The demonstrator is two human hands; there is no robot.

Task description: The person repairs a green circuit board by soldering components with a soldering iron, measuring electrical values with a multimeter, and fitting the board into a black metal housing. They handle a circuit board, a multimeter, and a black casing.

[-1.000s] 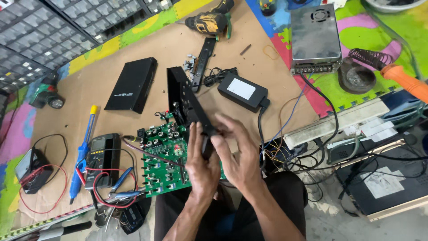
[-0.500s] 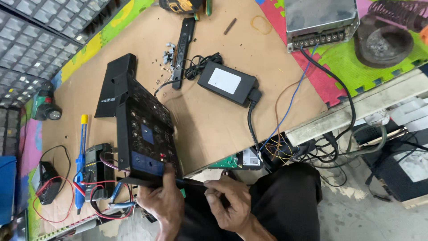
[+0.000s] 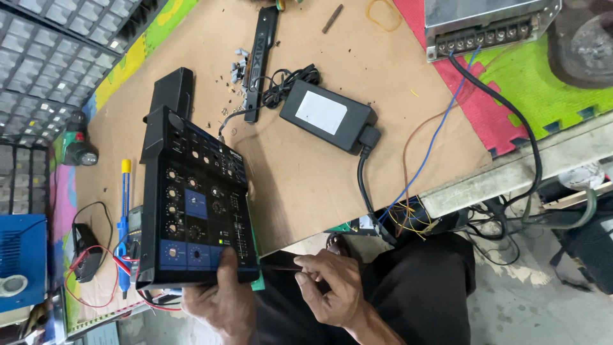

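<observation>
mixer [image 3: 195, 207] now nearer, face up, long axis away from person, left hand [image 3: 223, 300] grip clamped on near edge, right hand [image 3: 332, 287] pinching thin tool [image 3: 281, 269]

Mixer [image 3: 195, 207] on table edge [image 3: 306, 185], power adapter [image 3: 329, 115] right of it, screwdriver [image 3: 123, 214] left

The one camera sits on my head and looks steeply down over the near edge of the table [image 3: 306, 185], close enough that my lap fills the bottom of the frame. My left hand [image 3: 223, 303] and right hand [image 3: 332, 287] show low in the middle. The view is tilted, so the table's near edge runs slantwise. No second view overlaps it.
</observation>
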